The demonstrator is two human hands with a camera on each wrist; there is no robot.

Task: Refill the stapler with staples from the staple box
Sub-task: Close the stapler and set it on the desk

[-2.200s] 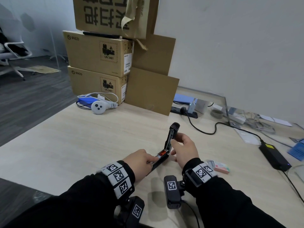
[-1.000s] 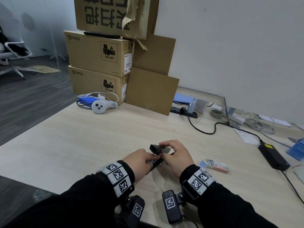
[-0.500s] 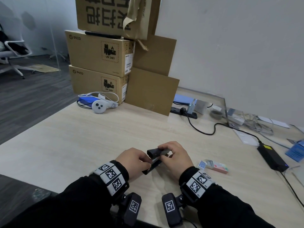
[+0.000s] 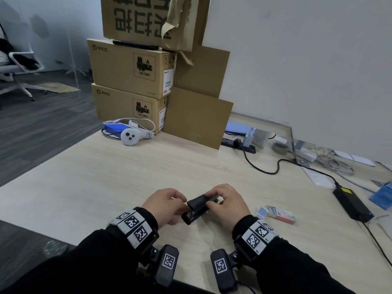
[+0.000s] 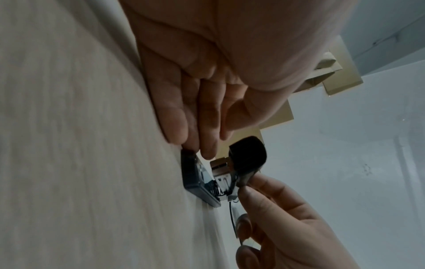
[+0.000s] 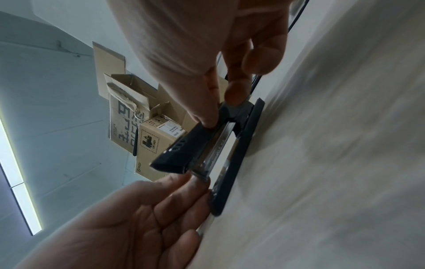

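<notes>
A black stapler (image 4: 198,209) lies on the table between my hands, its top cover lowered almost onto the metal magazine (image 6: 218,145). My right hand (image 4: 212,198) pinches the cover near its rear end between thumb and forefinger. My left hand (image 4: 183,203) has its fingers (image 5: 202,142) fairly straight, with the tips touching the front end of the base and the magazine. The staple box (image 4: 275,214), pink and white with an open blue flap, lies on the table just right of my right wrist.
Stacked cardboard boxes (image 4: 131,68) stand at the far left of the table (image 4: 106,177), with a white controller (image 4: 130,137) in front. A black power brick (image 4: 352,205) and cables (image 4: 265,169) run along the right side.
The stapler's cover, upright 2.2 s ago, has been swung down by my right hand to lie nearly flat over the base. My left hand has stayed at the front end.
</notes>
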